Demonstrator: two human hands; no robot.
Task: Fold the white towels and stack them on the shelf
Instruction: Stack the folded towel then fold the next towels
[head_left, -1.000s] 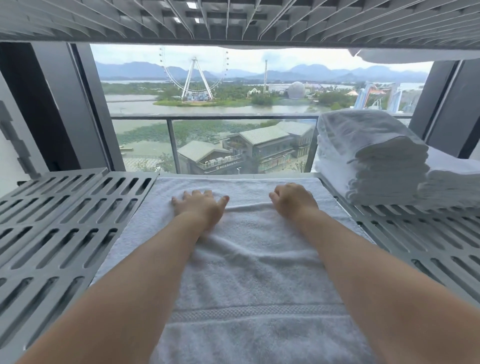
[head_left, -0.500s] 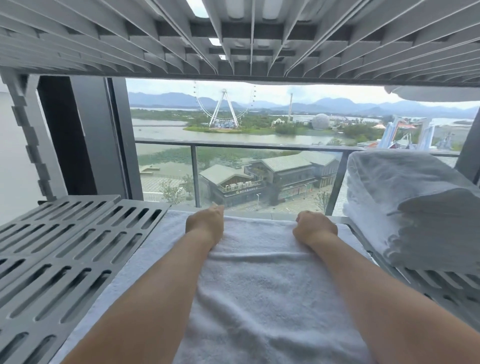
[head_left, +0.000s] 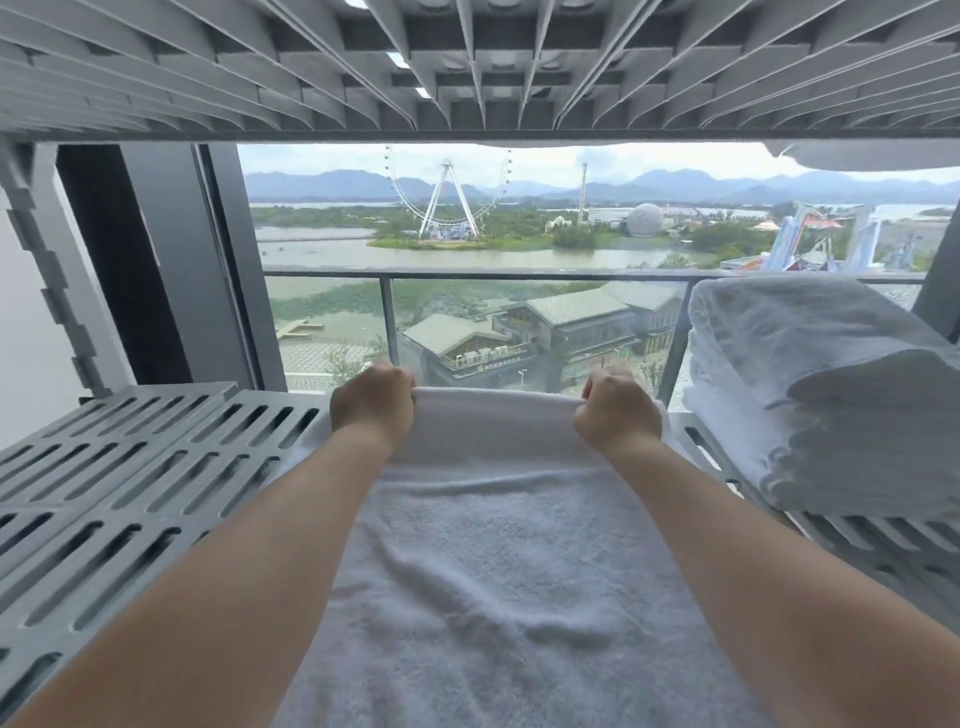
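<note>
As your left hand (head_left: 373, 400) and right hand (head_left: 618, 415) grip the spread white terry towel (head_left: 493, 571), not yet folded, folded white towels (head_left: 810, 395) sit stacked alongside.

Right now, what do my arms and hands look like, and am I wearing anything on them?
Your left forearm and right forearm are bare as far as the frame shows: no sleeves. The left hand and right hand have no gloves, and neither wrist carries a watch or bracelet. Rings cannot be ruled out from this angle.
</note>
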